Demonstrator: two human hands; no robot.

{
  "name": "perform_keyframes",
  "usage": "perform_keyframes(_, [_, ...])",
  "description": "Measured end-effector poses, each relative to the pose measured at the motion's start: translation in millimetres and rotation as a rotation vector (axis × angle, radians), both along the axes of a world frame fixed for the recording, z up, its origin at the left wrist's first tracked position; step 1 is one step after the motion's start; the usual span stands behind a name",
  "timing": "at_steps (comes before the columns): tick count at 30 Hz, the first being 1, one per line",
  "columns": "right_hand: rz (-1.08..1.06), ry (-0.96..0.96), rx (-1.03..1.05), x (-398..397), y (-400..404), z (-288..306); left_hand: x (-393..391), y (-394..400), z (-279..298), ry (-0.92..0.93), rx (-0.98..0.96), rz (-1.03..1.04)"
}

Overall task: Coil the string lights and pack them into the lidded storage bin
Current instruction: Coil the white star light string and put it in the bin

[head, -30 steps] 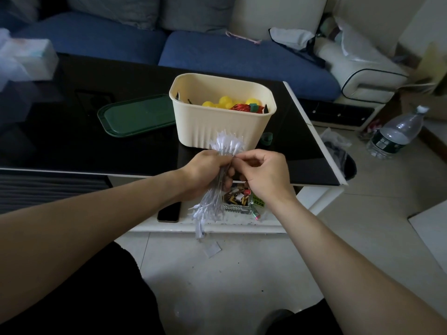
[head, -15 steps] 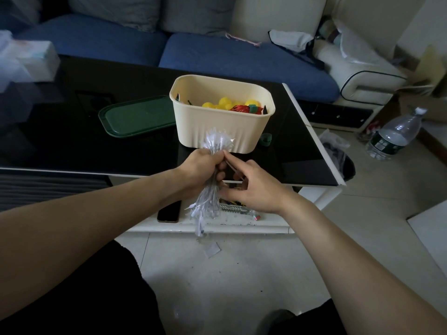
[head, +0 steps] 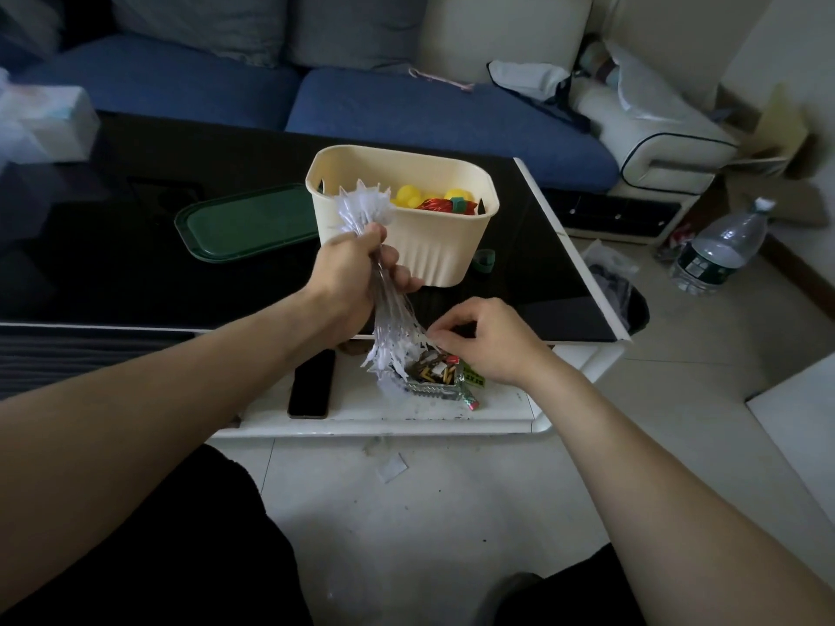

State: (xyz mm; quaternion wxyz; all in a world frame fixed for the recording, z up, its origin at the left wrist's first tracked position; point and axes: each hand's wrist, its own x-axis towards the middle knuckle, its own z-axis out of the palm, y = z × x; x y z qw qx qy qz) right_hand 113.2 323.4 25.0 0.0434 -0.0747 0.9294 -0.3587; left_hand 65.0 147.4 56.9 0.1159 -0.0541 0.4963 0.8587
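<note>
A bundle of clear string lights (head: 392,336) with white spiky ends hangs from my left hand (head: 357,273), which grips it round the middle just in front of the bin. The top tuft sticks up level with the rim of the cream storage bin (head: 429,246). My right hand (head: 483,341) sits lower, over the white shelf, and pinches the splayed bottom strands. The bin stands open on the black table and holds yellow and red items. Its green lid (head: 246,223) lies flat to the left of it.
A black phone (head: 311,381) and a small foil tray of scraps (head: 436,381) lie on the white lower shelf. A blue sofa (head: 406,110) runs behind the table. A plastic bottle (head: 718,250) stands on the floor at right, a tissue box (head: 45,124) at far left.
My left hand has lifted the bundle up towards the bin's rim. My right hand dropped from the bundle's middle to its bottom strands near the shelf.
</note>
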Motion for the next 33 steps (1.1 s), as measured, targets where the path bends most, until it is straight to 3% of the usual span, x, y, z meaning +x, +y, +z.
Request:
perform_keyframes(2, [-0.078,0.025,-0.098,-1.1,-4.3,1.8,3.2,1.1,2.0,0.014,-0.026,-0.030])
perform_keyframes(4, [-0.138,0.010,-0.338,-0.1,-11.7,8.9,6.5,3.8,3.0,0.032,-0.063,-0.058])
perform_keyframes(7, [-0.044,-0.100,-0.654,7.4,-27.4,21.4,14.4,10.1,5.4,0.034,-0.050,-0.091])
perform_keyframes(13, [0.034,-0.139,-0.878,10.0,-44.9,13.0,25.0,17.4,12.8,-0.032,-0.005,-0.129])
perform_keyframes(24, [0.066,-0.310,-0.842,16.1,-40.8,16.0,13.4,2.1,18.4,0.012,-0.420,-0.113])
perform_keyframes(33, [0.057,-0.438,-0.859,7.7,-46.1,20.2,7.6,2.7,11.4,-0.116,-0.138,-0.137])
